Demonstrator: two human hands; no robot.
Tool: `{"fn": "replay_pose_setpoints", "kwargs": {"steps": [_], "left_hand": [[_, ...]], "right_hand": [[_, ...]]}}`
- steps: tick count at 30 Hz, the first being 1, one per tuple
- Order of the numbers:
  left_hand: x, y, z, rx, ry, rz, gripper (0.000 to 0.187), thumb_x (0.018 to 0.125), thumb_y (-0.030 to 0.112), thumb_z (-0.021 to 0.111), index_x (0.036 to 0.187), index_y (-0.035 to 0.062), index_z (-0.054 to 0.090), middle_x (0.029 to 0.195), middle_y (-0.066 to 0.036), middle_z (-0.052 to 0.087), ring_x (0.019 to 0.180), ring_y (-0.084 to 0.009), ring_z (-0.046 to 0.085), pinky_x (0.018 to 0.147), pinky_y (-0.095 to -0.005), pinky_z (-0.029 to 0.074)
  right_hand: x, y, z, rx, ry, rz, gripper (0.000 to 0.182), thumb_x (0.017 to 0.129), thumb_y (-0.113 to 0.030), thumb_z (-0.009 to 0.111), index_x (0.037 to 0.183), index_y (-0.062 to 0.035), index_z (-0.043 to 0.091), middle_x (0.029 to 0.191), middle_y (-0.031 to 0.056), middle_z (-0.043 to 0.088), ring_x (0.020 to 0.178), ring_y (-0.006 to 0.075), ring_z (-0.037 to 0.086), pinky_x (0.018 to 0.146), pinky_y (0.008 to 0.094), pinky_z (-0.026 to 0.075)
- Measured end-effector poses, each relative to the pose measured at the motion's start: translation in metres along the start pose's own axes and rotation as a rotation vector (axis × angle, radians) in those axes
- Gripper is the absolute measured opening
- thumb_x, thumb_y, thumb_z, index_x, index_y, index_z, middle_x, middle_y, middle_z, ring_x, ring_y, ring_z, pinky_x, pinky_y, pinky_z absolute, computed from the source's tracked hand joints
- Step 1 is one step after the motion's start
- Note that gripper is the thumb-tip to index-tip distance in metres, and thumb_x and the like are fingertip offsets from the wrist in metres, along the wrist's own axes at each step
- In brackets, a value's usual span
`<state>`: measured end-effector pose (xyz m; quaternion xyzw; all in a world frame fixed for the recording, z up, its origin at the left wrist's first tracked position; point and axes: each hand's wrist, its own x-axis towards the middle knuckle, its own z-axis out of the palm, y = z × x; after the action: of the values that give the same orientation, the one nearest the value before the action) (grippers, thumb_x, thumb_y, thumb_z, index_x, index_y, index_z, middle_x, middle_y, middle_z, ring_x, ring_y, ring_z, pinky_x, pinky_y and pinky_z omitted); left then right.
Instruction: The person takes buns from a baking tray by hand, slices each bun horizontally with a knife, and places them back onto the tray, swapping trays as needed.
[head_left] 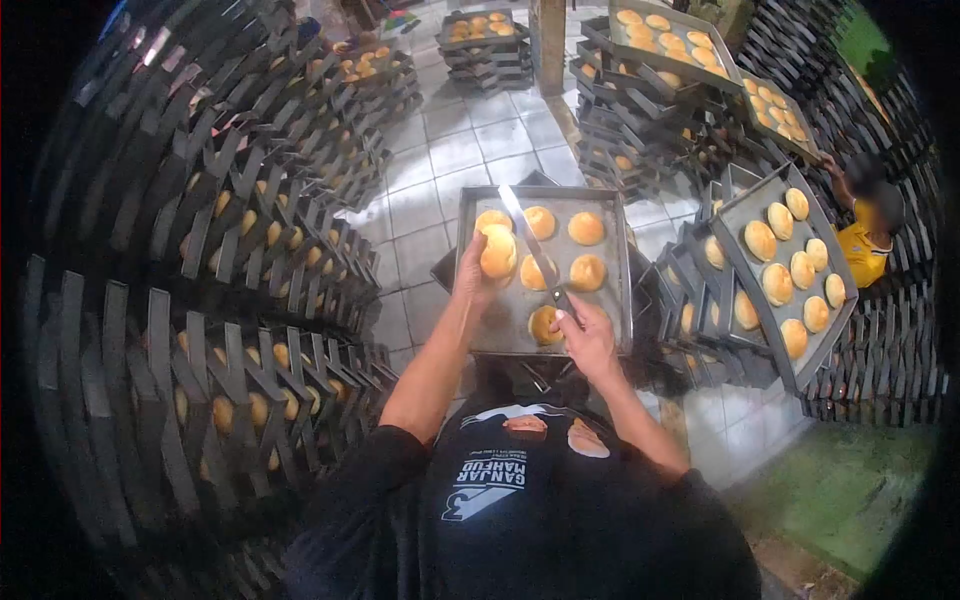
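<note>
My left hand (472,277) is closed round a golden round bun (497,254), raised over the left side of a metal baking tray (500,335). In my right hand (592,338) is a long knife (526,236), gripped by its dark handle. Its blade slants up and left across the tray, just right of the held bun. Several more buns, such as this right-hand bun (586,272), sit on the tray below. One bun (546,325) near the front lies close beside my right fingers and looks darker brown on its left part.
Tall stacks of dark trays (215,380) with buns between them line the left. On the right, a tilted tray of buns (742,215) tops another stack. A person in a yellow shirt (868,250) is at far right, a hand at another tray (808,148). Pale floor tiles (420,165) show ahead.
</note>
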<state>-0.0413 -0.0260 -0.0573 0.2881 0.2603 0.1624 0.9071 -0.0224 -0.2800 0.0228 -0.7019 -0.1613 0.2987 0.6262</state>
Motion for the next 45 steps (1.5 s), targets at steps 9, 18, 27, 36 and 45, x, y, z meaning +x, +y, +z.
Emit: {"fn": "replay_pose_setpoints", "kwargs": {"steps": [9,18,27,36,45], "left_hand": [[0.013,0.009,0.021,-0.051,-0.075,0.049,0.051,0.092,0.048,0.075,0.125,0.0115,0.063,0.116,-0.004,0.071,0.107,-0.0211,0.069,0.097,-0.0404,0.055],[-0.007,-0.007,0.048,0.163,-0.198,0.032,0.043,0.093,0.034,0.075,0.126,0.0123,0.059,0.114,-0.004,0.068,0.104,-0.02,0.069,0.089,-0.0413,0.06],[-0.015,0.013,0.047,0.285,-0.22,0.015,0.04,0.094,0.024,0.072,0.128,0.0108,0.057,0.114,-0.006,0.067,0.101,-0.0213,0.07,0.086,-0.0438,0.062],[-0.007,0.032,0.041,0.22,-0.241,0.028,0.044,0.092,0.024,0.074,0.129,0.0081,0.058,0.111,-0.006,0.069,0.095,-0.0212,0.072,0.082,-0.0431,0.063],[-0.008,0.013,0.048,0.169,-0.194,0.04,0.04,0.093,0.024,0.073,0.127,0.0065,0.06,0.106,-0.006,0.069,0.091,-0.0193,0.071,0.078,-0.0403,0.064]], "right_hand": [[-0.024,-0.01,-0.002,-0.067,0.081,-0.078,0.046,0.101,-0.018,0.064,0.143,-0.001,0.057,0.083,0.0027,0.071,0.058,0.0045,0.049,0.051,0.0241,0.041],[-0.016,-0.004,-0.018,-0.164,0.114,-0.016,0.047,0.099,-0.024,0.066,0.138,0.0028,0.06,0.095,0.0094,0.075,0.085,0.0114,0.069,0.077,0.0286,0.054],[-0.036,0.004,-0.024,-0.267,0.094,-0.132,0.042,0.101,-0.018,0.061,0.14,-0.0023,0.06,0.081,0.0036,0.073,0.062,0.007,0.057,0.059,0.0253,0.048],[-0.046,-0.026,-0.026,-0.283,0.022,0.072,0.043,0.101,-0.022,0.065,0.138,-0.0024,0.061,0.087,0.012,0.076,0.08,0.0173,0.074,0.075,0.0334,0.056],[-0.021,-0.007,-0.021,-0.214,0.039,-0.094,0.041,0.1,-0.016,0.063,0.138,0.0004,0.06,0.085,0.0082,0.073,0.076,0.0122,0.067,0.072,0.0294,0.054]]}}
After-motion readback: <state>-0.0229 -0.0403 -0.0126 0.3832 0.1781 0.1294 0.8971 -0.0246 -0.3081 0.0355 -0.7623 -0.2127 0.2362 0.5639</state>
